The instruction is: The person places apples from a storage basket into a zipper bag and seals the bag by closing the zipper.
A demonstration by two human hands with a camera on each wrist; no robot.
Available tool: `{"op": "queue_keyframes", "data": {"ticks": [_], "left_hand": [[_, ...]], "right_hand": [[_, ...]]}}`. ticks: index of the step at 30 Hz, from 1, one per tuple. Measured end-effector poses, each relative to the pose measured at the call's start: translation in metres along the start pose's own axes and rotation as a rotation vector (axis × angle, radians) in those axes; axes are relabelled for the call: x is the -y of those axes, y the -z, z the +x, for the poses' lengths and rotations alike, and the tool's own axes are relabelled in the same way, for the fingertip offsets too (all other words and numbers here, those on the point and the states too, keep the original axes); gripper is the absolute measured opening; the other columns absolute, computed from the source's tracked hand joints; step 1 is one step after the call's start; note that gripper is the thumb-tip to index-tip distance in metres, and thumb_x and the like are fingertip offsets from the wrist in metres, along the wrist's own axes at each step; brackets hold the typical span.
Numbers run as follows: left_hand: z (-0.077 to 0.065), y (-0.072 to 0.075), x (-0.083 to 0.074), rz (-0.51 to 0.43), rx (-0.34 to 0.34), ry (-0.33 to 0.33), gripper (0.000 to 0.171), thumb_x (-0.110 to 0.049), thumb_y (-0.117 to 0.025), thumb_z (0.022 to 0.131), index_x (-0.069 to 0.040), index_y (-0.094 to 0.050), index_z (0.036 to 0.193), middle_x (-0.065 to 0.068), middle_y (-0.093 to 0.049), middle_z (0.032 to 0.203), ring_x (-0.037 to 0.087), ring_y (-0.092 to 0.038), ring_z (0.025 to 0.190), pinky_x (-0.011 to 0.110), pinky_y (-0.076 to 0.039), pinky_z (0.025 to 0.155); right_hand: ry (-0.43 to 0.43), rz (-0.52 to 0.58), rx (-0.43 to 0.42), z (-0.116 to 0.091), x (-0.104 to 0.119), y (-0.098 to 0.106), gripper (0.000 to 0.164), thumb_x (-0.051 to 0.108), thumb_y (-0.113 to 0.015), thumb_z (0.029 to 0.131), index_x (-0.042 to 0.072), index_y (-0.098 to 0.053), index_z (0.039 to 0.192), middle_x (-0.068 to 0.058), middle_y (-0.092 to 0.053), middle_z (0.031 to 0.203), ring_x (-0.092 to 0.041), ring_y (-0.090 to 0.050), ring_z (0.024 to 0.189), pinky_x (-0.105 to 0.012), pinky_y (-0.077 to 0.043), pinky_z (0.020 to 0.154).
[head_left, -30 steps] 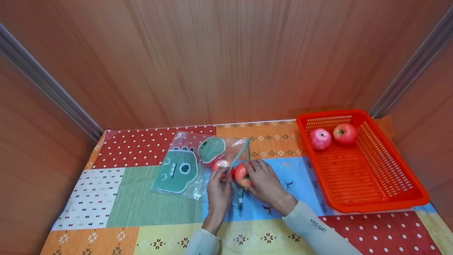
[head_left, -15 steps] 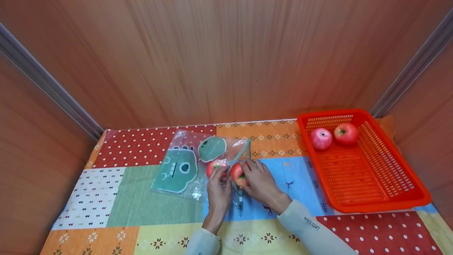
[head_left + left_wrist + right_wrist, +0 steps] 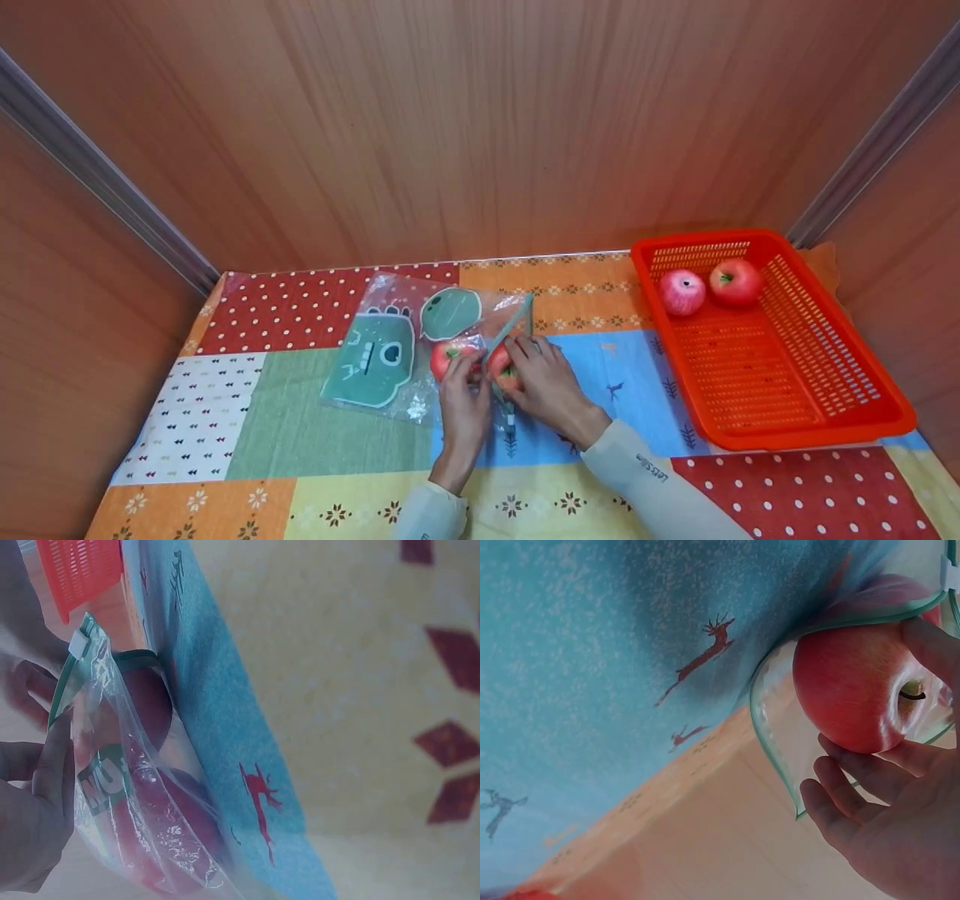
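The apple [image 3: 499,363] is partly hidden by the right fingers [image 3: 534,363].

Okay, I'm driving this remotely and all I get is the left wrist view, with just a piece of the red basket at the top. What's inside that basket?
Observer: The head view shows a red apple and a pinkish, streaked round fruit side by side at the far end of the red basket.
Operator: Good. And the gripped apple, the one in the right hand, does it have a stem? I can't see one from here.
Observer: Yes, the right wrist view shows a dark stem, left uncovered by the fingers.
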State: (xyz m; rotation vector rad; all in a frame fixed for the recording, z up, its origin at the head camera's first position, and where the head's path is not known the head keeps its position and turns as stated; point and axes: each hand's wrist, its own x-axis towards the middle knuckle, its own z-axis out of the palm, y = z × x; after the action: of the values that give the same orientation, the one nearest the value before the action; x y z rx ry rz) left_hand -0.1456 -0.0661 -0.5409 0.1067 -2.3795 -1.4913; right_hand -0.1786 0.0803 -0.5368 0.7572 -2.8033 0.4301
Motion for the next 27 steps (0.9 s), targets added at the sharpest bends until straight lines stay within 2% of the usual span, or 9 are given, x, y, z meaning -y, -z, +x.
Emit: {"op": "queue_keyframes", "data": {"ticks": [5, 11, 17, 22, 27], "left_hand": [[0.0, -0.001, 0.0, 0.001, -0.007, -0.015, 0.035, 0.009, -0.074, 0.092, -0.003, -0.074, 0.124, 0.01, -0.069, 0.113, 0.017, -0.071, 0.086, 0.033, -0.064, 0.083], [0.0, -0.002, -0.001, 0.007, -0.012, -0.017, 0.034, 0.008, -0.074, 0.093, -0.003, -0.075, 0.125, 0.008, -0.068, 0.109, 0.016, -0.069, 0.083, 0.031, -0.064, 0.081], [0.0, -0.002, -0.002, -0.005, -0.026, -0.023, 0.033, 0.004, -0.075, 0.094, -0.003, -0.075, 0.126, 0.008, -0.07, 0.109, 0.016, -0.071, 0.082, 0.028, -0.064, 0.078], [0.0, -0.002, -0.004, -0.007, -0.029, -0.01, 0.034, 0.004, -0.076, 0.094, -0.005, -0.075, 0.126, 0.008, -0.07, 0.112, 0.015, -0.07, 0.082, 0.028, -0.064, 0.079], [0.0, -0.003, -0.005, -0.008, -0.025, 0.002, 0.033, 0.004, -0.075, 0.094, -0.006, -0.075, 0.126, 0.007, -0.07, 0.111, 0.014, -0.07, 0.083, 0.029, -0.064, 0.079]], "right_hand": [[0.001, -0.002, 0.002, 0.002, 0.0, -0.003, 0.073, 0.032, -0.088, 0.088, 0.003, -0.058, 0.148, -0.014, -0.064, 0.142, -0.035, -0.056, 0.13, -0.056, -0.051, 0.107], [-0.022, 0.052, 0.022, 0.005, 0.0, -0.006, 0.073, 0.028, -0.089, 0.088, 0.003, -0.057, 0.148, -0.013, -0.063, 0.143, -0.034, -0.055, 0.13, -0.057, -0.052, 0.105], [0.002, 0.104, 0.009, 0.008, 0.0, -0.008, 0.071, 0.021, -0.088, 0.087, 0.003, -0.056, 0.149, -0.013, -0.063, 0.145, -0.034, -0.056, 0.129, -0.056, -0.051, 0.108], [-0.02, 0.169, 0.043, 0.011, -0.001, -0.008, 0.072, 0.02, -0.087, 0.088, 0.003, -0.054, 0.15, -0.014, -0.063, 0.145, -0.033, -0.055, 0.131, -0.055, -0.049, 0.112], [-0.034, 0.181, 0.072, 0.012, -0.002, -0.009, 0.071, 0.019, -0.086, 0.089, 0.001, -0.051, 0.148, -0.017, -0.063, 0.143, -0.034, -0.054, 0.132, -0.053, -0.048, 0.113]]}}
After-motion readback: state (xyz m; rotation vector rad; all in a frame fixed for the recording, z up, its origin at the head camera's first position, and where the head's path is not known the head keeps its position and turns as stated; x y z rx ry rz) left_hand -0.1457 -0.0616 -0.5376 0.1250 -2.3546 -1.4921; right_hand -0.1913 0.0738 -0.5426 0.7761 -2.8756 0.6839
